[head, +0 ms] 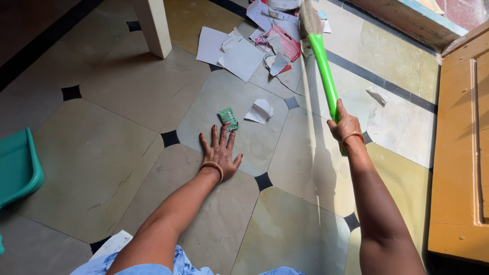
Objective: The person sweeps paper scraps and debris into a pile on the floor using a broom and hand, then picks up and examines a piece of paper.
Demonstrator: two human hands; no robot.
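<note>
I see a bright green-handled broom [323, 66] gripped low on its handle in my right hand [345, 126], slanting forward, bristles over scattered papers [254, 43] well ahead of my left hand [220, 153].

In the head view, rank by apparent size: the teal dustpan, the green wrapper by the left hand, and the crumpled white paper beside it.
1. Teal dustpan, largest, though cut off at the frame edge and nearer the camera.
2. Crumpled white paper.
3. Green wrapper, slightly smaller than the paper; the two are close in size.

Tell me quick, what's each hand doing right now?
Left hand: open, flat on the floor tiles, holding nothing.
Right hand: closed on the green broom handle.
</note>
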